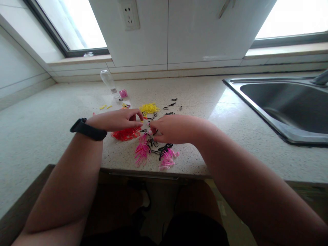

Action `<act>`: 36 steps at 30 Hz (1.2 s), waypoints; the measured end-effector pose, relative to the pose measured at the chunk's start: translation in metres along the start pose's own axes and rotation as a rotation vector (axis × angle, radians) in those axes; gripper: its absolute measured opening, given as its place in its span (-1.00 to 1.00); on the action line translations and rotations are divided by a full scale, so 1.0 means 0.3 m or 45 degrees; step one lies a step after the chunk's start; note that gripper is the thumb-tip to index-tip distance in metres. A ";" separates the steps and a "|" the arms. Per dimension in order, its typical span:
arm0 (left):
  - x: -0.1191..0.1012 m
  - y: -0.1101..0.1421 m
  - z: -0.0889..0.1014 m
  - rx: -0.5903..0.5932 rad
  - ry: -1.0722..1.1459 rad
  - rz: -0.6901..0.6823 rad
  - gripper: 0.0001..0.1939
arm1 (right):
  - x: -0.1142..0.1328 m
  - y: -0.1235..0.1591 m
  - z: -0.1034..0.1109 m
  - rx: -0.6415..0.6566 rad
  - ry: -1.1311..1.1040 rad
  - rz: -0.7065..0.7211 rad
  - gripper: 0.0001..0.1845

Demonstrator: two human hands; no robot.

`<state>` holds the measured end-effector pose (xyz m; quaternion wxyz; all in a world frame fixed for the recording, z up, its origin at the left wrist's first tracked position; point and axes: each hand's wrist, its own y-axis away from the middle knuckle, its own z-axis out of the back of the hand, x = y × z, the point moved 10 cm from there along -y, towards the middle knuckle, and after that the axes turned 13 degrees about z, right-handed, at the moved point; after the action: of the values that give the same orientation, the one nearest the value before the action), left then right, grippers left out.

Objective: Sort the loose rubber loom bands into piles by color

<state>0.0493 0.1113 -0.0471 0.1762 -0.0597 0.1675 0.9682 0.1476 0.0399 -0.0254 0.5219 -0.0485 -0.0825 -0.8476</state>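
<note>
While nr red bands (pixel 125 134) & pink bands (pixel 141 152), both hands (pixel 121 119) (pixel 170 129) narrow, w/ contents unclear

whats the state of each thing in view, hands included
Left hand: fingers bent, grip unclear
Right hand: fingers bent downward, grip unclear
Black wristband: worn on the left wrist
Red strands: heaped, partly covered by the left hand
Yellow strands: mostly heaped, a few loose
Pink strands: in two bunches
Black loops: some bunched, others scattered
Wall socket: unplugged
</note>
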 end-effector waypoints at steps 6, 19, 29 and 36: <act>0.003 -0.004 -0.002 0.005 0.000 0.002 -0.41 | -0.003 -0.008 -0.006 -0.013 0.000 0.004 -0.71; -0.004 0.004 0.003 -0.006 -0.017 -0.008 -0.42 | 0.004 -0.002 -0.004 -0.010 0.062 -0.003 -0.74; 0.011 0.000 -0.003 0.002 -0.060 0.061 -0.37 | 0.064 0.019 0.002 0.049 0.182 -0.041 -0.67; 0.026 0.001 -0.006 -0.007 -0.046 0.118 -0.37 | 0.129 0.025 0.003 -0.014 0.095 0.082 -0.69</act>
<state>0.0419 0.1128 -0.0502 0.1339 -0.0346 0.1642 0.9767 0.1367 0.0029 -0.0173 0.5513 -0.0224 -0.0567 -0.8321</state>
